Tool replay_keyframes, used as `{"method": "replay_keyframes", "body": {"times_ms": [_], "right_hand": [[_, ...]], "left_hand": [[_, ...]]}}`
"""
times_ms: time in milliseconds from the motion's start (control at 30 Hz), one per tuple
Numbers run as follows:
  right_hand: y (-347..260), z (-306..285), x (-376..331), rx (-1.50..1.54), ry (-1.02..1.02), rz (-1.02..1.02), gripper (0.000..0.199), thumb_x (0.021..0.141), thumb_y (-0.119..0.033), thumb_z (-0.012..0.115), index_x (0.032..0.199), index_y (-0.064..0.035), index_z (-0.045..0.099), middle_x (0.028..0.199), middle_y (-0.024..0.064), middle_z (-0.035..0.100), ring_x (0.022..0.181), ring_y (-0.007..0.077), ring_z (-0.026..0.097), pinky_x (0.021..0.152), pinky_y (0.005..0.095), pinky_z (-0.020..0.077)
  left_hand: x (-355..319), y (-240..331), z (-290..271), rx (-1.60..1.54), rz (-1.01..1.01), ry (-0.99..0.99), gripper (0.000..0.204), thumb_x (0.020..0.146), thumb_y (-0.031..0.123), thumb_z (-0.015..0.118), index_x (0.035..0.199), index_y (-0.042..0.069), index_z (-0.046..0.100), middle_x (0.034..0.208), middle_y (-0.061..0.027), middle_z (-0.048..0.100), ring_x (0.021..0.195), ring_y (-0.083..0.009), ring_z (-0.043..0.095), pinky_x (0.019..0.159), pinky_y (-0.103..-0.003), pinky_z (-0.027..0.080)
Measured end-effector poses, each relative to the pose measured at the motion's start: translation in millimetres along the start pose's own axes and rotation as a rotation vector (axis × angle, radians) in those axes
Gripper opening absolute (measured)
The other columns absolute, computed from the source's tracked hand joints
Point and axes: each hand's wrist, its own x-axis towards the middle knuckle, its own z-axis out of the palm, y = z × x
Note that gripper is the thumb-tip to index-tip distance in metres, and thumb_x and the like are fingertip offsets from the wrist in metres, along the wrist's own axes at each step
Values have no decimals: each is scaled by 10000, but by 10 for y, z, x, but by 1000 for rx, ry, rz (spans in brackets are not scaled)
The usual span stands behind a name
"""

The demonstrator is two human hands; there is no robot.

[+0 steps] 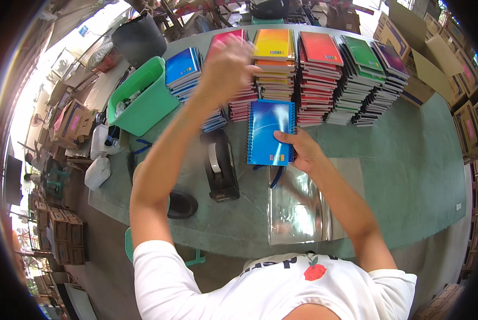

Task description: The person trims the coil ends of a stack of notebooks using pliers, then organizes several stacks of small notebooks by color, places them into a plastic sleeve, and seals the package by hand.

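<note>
My right hand (304, 149) grips a blue spiral notebook (265, 125) by its right edge, thumb on the cover, and holds it above the table. My left hand (229, 66), smeared by motion, is over the stack of pink notebooks (243, 105); whether its fingers touch the top one cannot be made out. Beside that stack stand blue notebooks (183, 66) on the left and yellow notebooks (272, 45) on the right. Further right come stacks of red (320, 49), green (362, 56) and purple notebooks (391, 58).
Clear plastic sleeves (297, 221) lie on the green table (409, 160) near my body. A black tape dispenser (220, 168) stands left of them, near a dark rounded object (182, 205). Blue-handled pliers (276, 177) show below the notebook. A green bin (143, 101) and open carton (431, 58) flank the stacks.
</note>
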Motion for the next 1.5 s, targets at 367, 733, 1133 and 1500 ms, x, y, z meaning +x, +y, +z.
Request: {"method": "replay_keyframes", "body": {"times_ms": [367,733,1133,1500], "right_hand": [[-275,-490,-283,387,-128,252,483,808,-169,669,1198,39,472,1112,182,591,1008,260,601,863,394,513],[-318,-650,-455,116,-60,108,402,868,-160,583,1199,39,473,1095,165,611,945,225,637,844,355,522],[-410,-611,-579,1,-5,28,523,799,-238,694,1185,36,471,1059,149,615,909,215,645,796,333,542],[-432,-872,-755,558,-155,80,650,856,-442,577,1265,34,409,1151,186,572,1031,281,592,901,404,482]], "left_hand": [[-2,132,-370,-1714,-226,-7,291,739,-53,501,978,56,628,976,-84,638,944,-243,577,903,-382,438],[-119,-679,430,-191,-325,-235,377,844,196,599,1152,-17,547,1069,-193,616,980,-300,596,876,-373,460],[128,581,305,-510,112,-26,394,710,-43,560,1077,86,626,1102,-160,609,1188,-318,467,1022,-439,330],[407,697,-160,-1806,-121,-175,220,736,-30,529,911,46,638,1048,-109,617,1057,-264,566,928,-397,436]]}}
